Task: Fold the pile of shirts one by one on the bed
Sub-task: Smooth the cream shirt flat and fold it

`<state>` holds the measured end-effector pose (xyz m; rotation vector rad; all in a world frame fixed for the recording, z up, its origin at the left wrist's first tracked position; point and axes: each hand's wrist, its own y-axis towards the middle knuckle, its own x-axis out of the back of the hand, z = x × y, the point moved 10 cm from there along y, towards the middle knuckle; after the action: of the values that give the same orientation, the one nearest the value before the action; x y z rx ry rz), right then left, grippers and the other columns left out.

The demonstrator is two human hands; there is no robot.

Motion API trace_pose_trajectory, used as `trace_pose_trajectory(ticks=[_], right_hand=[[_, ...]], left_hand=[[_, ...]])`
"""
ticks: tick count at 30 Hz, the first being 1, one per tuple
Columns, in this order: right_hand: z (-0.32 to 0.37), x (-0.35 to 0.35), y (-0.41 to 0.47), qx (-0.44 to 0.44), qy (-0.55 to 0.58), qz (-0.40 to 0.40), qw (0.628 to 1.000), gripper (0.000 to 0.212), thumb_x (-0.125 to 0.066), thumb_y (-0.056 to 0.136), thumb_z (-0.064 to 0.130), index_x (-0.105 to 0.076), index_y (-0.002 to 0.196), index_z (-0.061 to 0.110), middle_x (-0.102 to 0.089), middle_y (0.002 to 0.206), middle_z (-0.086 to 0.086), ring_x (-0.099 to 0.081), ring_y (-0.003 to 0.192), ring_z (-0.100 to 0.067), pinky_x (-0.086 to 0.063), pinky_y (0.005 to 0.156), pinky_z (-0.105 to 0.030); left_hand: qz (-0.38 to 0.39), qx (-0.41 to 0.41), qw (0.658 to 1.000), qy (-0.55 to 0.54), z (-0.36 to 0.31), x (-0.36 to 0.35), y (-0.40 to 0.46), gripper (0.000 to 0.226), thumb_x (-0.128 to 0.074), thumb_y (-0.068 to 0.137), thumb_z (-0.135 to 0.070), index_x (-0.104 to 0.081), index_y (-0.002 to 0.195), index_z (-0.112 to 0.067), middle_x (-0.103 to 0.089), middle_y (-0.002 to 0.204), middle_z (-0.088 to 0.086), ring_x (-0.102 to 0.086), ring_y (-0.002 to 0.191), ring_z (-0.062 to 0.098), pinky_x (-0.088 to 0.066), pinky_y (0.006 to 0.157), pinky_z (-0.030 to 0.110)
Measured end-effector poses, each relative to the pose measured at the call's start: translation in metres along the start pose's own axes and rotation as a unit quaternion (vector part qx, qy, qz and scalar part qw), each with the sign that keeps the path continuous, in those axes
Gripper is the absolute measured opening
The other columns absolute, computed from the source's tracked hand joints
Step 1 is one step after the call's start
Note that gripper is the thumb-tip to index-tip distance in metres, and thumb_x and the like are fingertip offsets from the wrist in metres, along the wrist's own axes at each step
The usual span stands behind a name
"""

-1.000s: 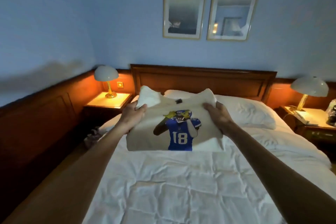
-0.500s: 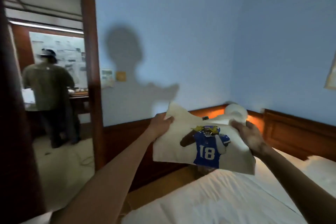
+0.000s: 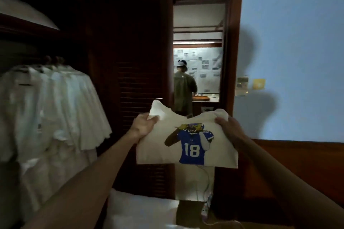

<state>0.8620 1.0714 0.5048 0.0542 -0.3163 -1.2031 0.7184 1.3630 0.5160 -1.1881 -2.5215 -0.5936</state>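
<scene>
Cream folded T-shirt (image 3: 188, 147), pinched at its top corners by left hand (image 3: 144, 126) and right hand (image 3: 228, 128), hangs unsupported below and could flop open.

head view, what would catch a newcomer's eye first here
The folded cream shirt with a blue number 18 player print, held up mid-frame by the left hand and right hand. Behind it, a person stands in the lit doorway; white garments hang at left.

Pretty dim room; brightest light comes through the doorway (image 3: 198, 57); soft shadow on the blue wall (image 3: 297, 42); hanging white shirts (image 3: 52, 109) motion-blurred; edges warped.
</scene>
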Motion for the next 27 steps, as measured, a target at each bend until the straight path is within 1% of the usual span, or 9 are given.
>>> trace_pose_trajectory(ticks=[5, 8, 11, 15, 19, 23, 25, 26, 27], right_hand=[[0.032, -0.190, 0.064, 0.051, 0.035, 0.122, 0.991, 0.031, -0.053, 0.100, 0.023, -0.055, 0.128, 0.011, -0.068, 0.107, -0.014, -0.070, 0.092, -0.028, -0.059, 0.077, -0.042], [0.044, -0.301, 0.092, 0.054, 0.051, 0.202, 0.977, 0.023, -0.054, 0.100, 0.026, -0.057, 0.119, 0.013, -0.069, 0.105, -0.012, -0.071, 0.092, -0.029, -0.059, 0.079, -0.044], [0.059, -0.404, 0.114, 0.071, 0.051, 0.250, 0.964, 0.018, -0.054, 0.100, 0.027, -0.055, 0.117, 0.020, -0.068, 0.102, -0.006, -0.068, 0.091, -0.025, -0.057, 0.073, -0.039], [0.077, -0.541, 0.130, 0.097, 0.052, 0.327, 0.939, 0.012, -0.059, 0.095, 0.023, -0.061, 0.105, 0.016, -0.071, 0.101, -0.008, -0.069, 0.092, -0.027, -0.057, 0.086, -0.049], [0.087, -0.658, 0.110, 0.106, 0.066, 0.406, 0.905, 0.011, -0.061, 0.092, 0.023, -0.066, 0.099, 0.016, -0.071, 0.091, -0.003, -0.067, 0.082, -0.022, -0.054, 0.077, -0.037], [0.066, -0.765, 0.073, 0.111, 0.068, 0.471, 0.872, 0.030, -0.063, 0.086, 0.037, -0.066, 0.109, 0.017, -0.072, 0.103, -0.005, -0.068, 0.092, -0.024, -0.055, 0.086, -0.039], [0.053, -0.810, 0.052, 0.103, 0.076, 0.499, 0.857, 0.019, -0.062, 0.091, 0.031, -0.065, 0.108, 0.022, -0.070, 0.098, 0.001, -0.065, 0.086, -0.017, -0.054, 0.082, -0.021], [0.046, -0.831, 0.042, 0.094, 0.071, 0.516, 0.848, 0.012, -0.059, 0.094, 0.025, -0.062, 0.105, 0.023, -0.068, 0.093, 0.002, -0.062, 0.081, -0.012, -0.051, 0.072, -0.011], [0.038, -0.854, 0.031, 0.091, 0.067, 0.534, 0.838, 0.009, -0.057, 0.096, 0.022, -0.061, 0.104, 0.021, -0.068, 0.092, 0.001, -0.062, 0.078, -0.012, -0.051, 0.068, -0.011]], left_hand=[[-0.125, 0.044, 0.990, 0.053, 0.084, 0.153, 0.018, 0.036, -0.053, 0.099, -0.036, -0.064, 0.127, -0.017, -0.067, 0.116, 0.005, -0.062, 0.108, 0.028, -0.050, 0.098, 0.042], [-0.201, 0.085, 0.974, 0.068, 0.134, 0.233, 0.019, 0.031, -0.056, 0.094, -0.034, -0.068, 0.119, -0.020, -0.069, 0.111, 0.004, -0.064, 0.102, 0.026, -0.052, 0.090, 0.036], [-0.271, 0.121, 0.952, 0.078, 0.179, 0.306, 0.017, 0.031, -0.059, 0.085, -0.040, -0.071, 0.106, -0.022, -0.072, 0.105, 0.005, -0.067, 0.098, 0.027, -0.055, 0.091, 0.044], [-0.364, 0.170, 0.913, 0.073, 0.228, 0.382, -0.004, 0.020, -0.060, 0.088, -0.030, -0.073, 0.097, -0.019, -0.074, 0.095, 0.001, -0.069, 0.092, 0.024, -0.057, 0.085, 0.042], [-0.451, 0.221, 0.862, 0.072, 0.274, 0.437, -0.045, 0.015, -0.058, 0.094, -0.031, -0.065, 0.085, -0.022, -0.069, 0.087, -0.003, -0.066, 0.087, 0.023, -0.053, 0.082, 0.036], [-0.504, 0.256, 0.821, 0.085, 0.327, 0.477, -0.087, 0.013, -0.053, 0.097, -0.038, -0.061, 0.107, -0.034, -0.069, 0.098, -0.001, -0.068, 0.091, 0.023, -0.056, 0.085, 0.041], [-0.518, 0.285, 0.801, 0.092, 0.364, 0.494, -0.107, 0.021, -0.053, 0.097, -0.042, -0.062, 0.113, -0.032, -0.069, 0.102, 0.001, -0.067, 0.093, 0.024, -0.056, 0.087, 0.045], [-0.522, 0.298, 0.794, 0.091, 0.385, 0.502, -0.116, 0.026, -0.054, 0.096, -0.044, -0.064, 0.114, -0.028, -0.069, 0.103, 0.003, -0.067, 0.094, 0.025, -0.056, 0.088, 0.046], [-0.528, 0.309, 0.786, 0.089, 0.406, 0.510, -0.125, 0.030, -0.054, 0.094, -0.045, -0.066, 0.112, -0.023, -0.070, 0.103, 0.005, -0.067, 0.094, 0.025, -0.056, 0.088, 0.046]])
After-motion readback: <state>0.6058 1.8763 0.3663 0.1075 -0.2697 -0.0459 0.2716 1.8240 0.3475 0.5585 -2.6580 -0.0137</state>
